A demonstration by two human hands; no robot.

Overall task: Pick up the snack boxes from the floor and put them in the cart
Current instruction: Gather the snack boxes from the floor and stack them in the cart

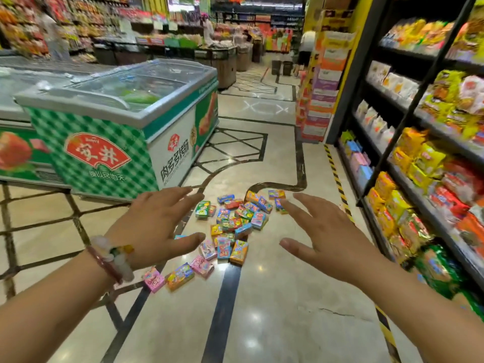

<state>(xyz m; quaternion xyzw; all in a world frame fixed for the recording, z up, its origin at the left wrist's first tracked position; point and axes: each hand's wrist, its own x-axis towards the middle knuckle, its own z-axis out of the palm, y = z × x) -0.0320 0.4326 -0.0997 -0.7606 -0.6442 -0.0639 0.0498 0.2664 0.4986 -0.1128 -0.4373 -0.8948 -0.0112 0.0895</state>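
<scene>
Freezer (115,121): stands left of and beyond the snack boxes, glass lid on top.
Left hand (154,226): your fingers are spread, palm down, holding nothing, left of the snack boxes; bracelets (112,260) on the wrist.
Snack boxes (230,226): scattered on the floor (275,310), between your hands.
Right hand (327,237): spread and empty, right of the snack boxes.
Shelves (419,153): right of the snack boxes, stocked with packets.

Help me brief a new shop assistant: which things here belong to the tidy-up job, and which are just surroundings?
Part of the job:
- snack boxes scattered on the floor
- left hand and right hand, both open and empty above the boxes

Just surroundings:
- chest freezer
- shelf of packets
- stacked cartons

No cart shows in this view.
</scene>
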